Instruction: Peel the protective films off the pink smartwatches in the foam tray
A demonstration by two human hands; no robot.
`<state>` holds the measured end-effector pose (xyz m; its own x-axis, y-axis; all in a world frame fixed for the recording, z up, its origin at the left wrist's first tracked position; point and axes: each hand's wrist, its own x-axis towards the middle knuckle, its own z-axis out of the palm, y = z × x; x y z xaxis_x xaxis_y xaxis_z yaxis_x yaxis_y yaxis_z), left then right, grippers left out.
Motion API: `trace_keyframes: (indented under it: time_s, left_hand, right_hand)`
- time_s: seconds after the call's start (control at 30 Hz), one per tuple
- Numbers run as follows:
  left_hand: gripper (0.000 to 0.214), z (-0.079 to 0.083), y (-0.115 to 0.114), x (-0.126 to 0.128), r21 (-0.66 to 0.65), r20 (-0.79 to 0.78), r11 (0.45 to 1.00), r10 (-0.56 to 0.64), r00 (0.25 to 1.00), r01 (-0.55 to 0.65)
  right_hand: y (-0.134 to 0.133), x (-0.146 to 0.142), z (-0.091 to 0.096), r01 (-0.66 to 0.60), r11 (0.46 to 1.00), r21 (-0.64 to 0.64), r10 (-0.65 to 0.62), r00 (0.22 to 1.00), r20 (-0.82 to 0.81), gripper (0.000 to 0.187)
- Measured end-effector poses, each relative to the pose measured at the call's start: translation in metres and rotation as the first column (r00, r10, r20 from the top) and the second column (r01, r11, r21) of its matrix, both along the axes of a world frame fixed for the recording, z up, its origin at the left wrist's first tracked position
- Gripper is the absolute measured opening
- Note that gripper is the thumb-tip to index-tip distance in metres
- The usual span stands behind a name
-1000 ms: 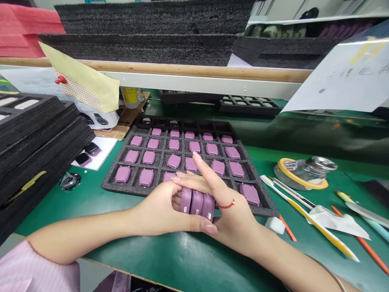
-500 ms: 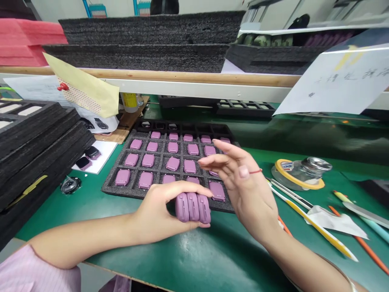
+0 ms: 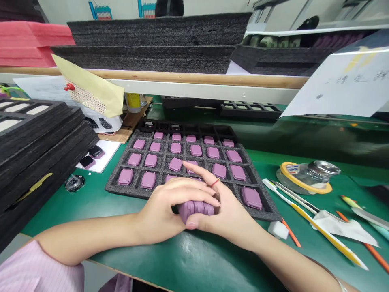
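A row of three purple watch cases (image 3: pixel 199 207), standing on edge face to face, is held over the table's front part. My left hand (image 3: pixel 164 207) wraps round them from the left, its fingers across the top. From the right, my right hand (image 3: pixel 226 209) closes on the same cases, thumb at the front and index finger stretched out above. Just behind both hands lies a black foam tray (image 3: pixel 114 187) with purple watch cases in many of its compartments. My hands hide part of its front row.
To the right are a glass jar (image 3: pixel 319 174) in a yellow tape roll, a toothbrush (image 3: pixel 326 235), a white cube (image 3: pixel 278 230) and a knife blade (image 3: pixel 369 217). Black foam trays (image 3: pixel 45 162) are stacked at left. A shelf (image 3: pixel 188 91) crosses behind.
My right hand has come down and left from above the tray and closed on the watch cases. My left hand keeps its hold. The view has shifted slightly.
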<state>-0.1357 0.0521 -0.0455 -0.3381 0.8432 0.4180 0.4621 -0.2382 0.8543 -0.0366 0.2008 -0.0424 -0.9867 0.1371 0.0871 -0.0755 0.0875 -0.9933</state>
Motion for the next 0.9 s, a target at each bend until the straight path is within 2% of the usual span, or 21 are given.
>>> trace_keyframes:
  time_s: [0.07,0.13,0.2,0.27,0.3,0.37,0.43,0.5,0.77,0.83,0.9]
  left_hand:
    - [0.028,0.0,-0.001,0.0,-0.011,0.0,1.0,0.027,1.0,-0.027]
    - [0.057,0.001,-0.003,0.001,-0.052,0.048,0.996,0.071,0.996,-0.068]
    - [0.1,0.003,-0.002,0.003,-0.117,0.229,0.993,0.062,0.971,-0.036]
    - [0.125,0.006,-0.001,0.004,-0.164,0.495,0.983,0.005,0.869,0.088]
    - [0.125,0.007,0.001,0.005,-0.167,0.615,0.972,-0.026,0.788,0.163]
    - [0.098,0.01,0.003,0.004,-0.156,0.758,0.949,-0.063,0.649,0.273]
    - [0.063,0.012,0.006,0.002,-0.164,0.794,0.934,-0.067,0.604,0.319]
    - [0.048,0.013,0.007,0.0,-0.193,0.775,0.927,-0.057,0.629,0.322]
    - [0.046,0.014,0.006,-0.002,-0.195,0.756,0.926,-0.069,0.651,0.324]
    - [0.045,0.012,0.007,-0.002,-0.174,0.758,0.935,-0.072,0.648,0.308]
    - [0.038,0.008,0.008,-0.002,-0.168,0.735,0.948,-0.063,0.675,0.271]
  right_hand:
    - [-0.005,0.001,-0.001,0.053,0.998,0.034,-0.049,0.995,-0.089,0.107]
    - [-0.006,0.004,-0.001,0.114,0.989,0.09,-0.095,0.978,-0.187,0.109]
    - [-0.006,0.007,0.0,0.204,0.962,0.183,-0.152,0.953,-0.263,0.108]
    - [-0.004,0.009,0.0,0.272,0.926,0.26,-0.183,0.929,-0.322,0.104]
    - [-0.003,0.009,-0.001,0.285,0.915,0.286,-0.178,0.92,-0.348,0.101]
    - [-0.002,0.008,-0.001,0.274,0.906,0.322,-0.135,0.91,-0.392,0.096]
    - [-0.001,0.006,-0.002,0.249,0.905,0.345,-0.089,0.904,-0.419,0.094]
    - [0.0,0.004,-0.003,0.238,0.904,0.356,-0.072,0.903,-0.423,0.095]
    - [0.002,0.007,-0.003,0.238,0.886,0.398,-0.053,0.904,-0.424,0.102]
    - [0.002,0.006,-0.004,0.216,0.871,0.441,-0.006,0.903,-0.431,0.101]
    - [0.002,0.004,-0.004,0.184,0.832,0.524,0.066,0.904,-0.423,0.095]
